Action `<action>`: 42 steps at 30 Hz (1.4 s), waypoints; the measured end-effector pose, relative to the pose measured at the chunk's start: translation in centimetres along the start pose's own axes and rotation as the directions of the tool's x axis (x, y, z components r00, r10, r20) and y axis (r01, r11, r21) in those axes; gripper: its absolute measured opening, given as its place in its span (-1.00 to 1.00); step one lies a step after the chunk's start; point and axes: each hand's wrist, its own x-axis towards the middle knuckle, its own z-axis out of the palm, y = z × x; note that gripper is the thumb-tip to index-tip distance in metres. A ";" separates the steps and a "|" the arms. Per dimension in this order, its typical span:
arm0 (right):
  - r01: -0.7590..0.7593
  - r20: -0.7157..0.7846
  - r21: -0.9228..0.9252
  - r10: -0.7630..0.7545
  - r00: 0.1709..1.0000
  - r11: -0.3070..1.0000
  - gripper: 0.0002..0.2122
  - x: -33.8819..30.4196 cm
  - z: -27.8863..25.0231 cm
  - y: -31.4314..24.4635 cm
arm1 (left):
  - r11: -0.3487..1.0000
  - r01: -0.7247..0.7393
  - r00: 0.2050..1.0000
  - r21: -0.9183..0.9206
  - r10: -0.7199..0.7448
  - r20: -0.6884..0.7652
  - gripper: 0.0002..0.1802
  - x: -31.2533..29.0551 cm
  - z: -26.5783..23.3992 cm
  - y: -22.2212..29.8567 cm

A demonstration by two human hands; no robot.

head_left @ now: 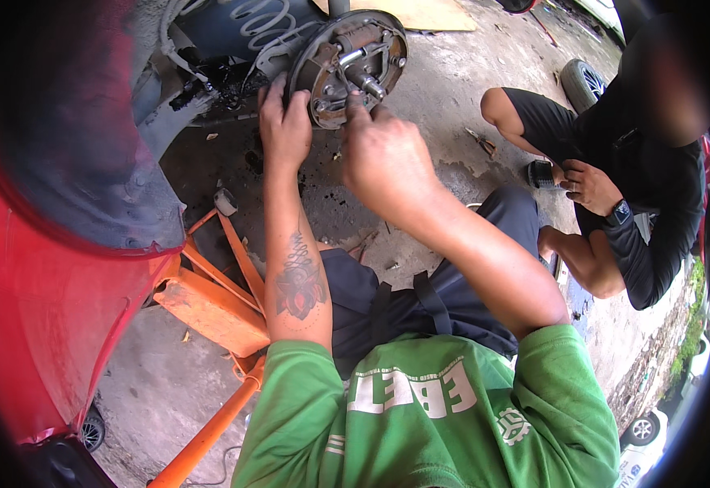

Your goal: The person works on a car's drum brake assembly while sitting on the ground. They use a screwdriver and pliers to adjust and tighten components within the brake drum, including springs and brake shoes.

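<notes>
An open drum brake assembly (358, 42) with curved shoes, springs and a rusty backing plate (320, 65) sits at the top middle. The bare metal spindle (365, 82) sticks out of its centre. My left hand (286, 126) grips the plate's lower left edge, thumb in front and fingers partly hidden behind. My right hand (391, 163) is closed just below the spindle, its index finger raised against the lower part of the brake. Whatever that hand pinches, if anything, is hidden by the fingers.
A red car body (38, 285) fills the left, with a coil spring (253, 24) above. An orange floor jack (208, 309) stands beside my left arm. At right another person (615, 163) squats near pliers (482, 143) and a wheel (584, 84). Cardboard (424, 14) lies behind.
</notes>
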 end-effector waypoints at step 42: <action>-0.648 0.273 -0.202 0.678 0.683 0.734 -0.76 -26.2 29.2 52.4 | 0.839 -0.018 0.926 0.544 0.219 -0.307 -0.50 1.7 -3.6 -4.4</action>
